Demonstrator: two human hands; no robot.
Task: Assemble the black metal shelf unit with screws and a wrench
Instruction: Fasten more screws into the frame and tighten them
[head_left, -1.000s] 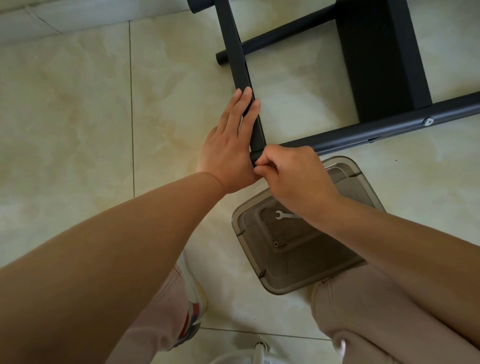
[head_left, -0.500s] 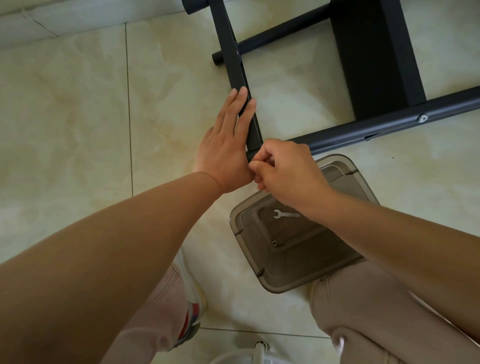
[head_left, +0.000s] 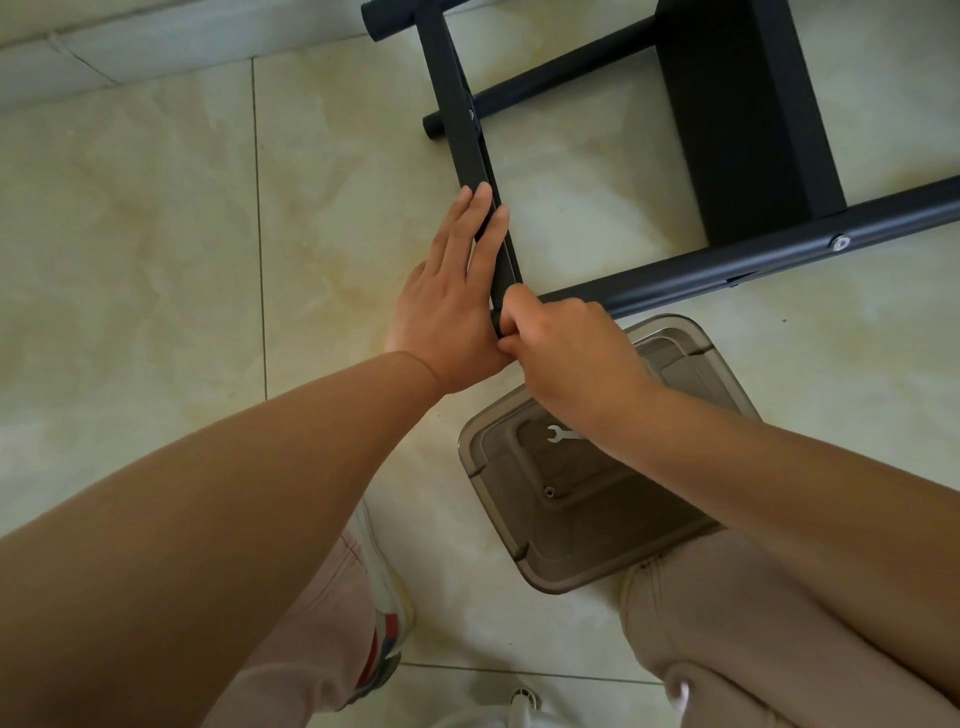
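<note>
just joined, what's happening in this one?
A person is putting together a black metal shelf frame on a tiled floor. The left hand lies flat with straight fingers along one black bar, steadying it. The right hand pinches at the corner joint, apparently working a screw by hand. The wrench lies unused in a smoky plastic tray.

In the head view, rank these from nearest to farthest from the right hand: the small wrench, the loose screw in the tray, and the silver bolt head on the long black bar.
Measured from the right hand:
1. Wrench, in the tray just below the wrist.
2. Loose screw, deeper in the tray, toward the person.
3. Silver bolt head, far right on the long black bar.
</note>
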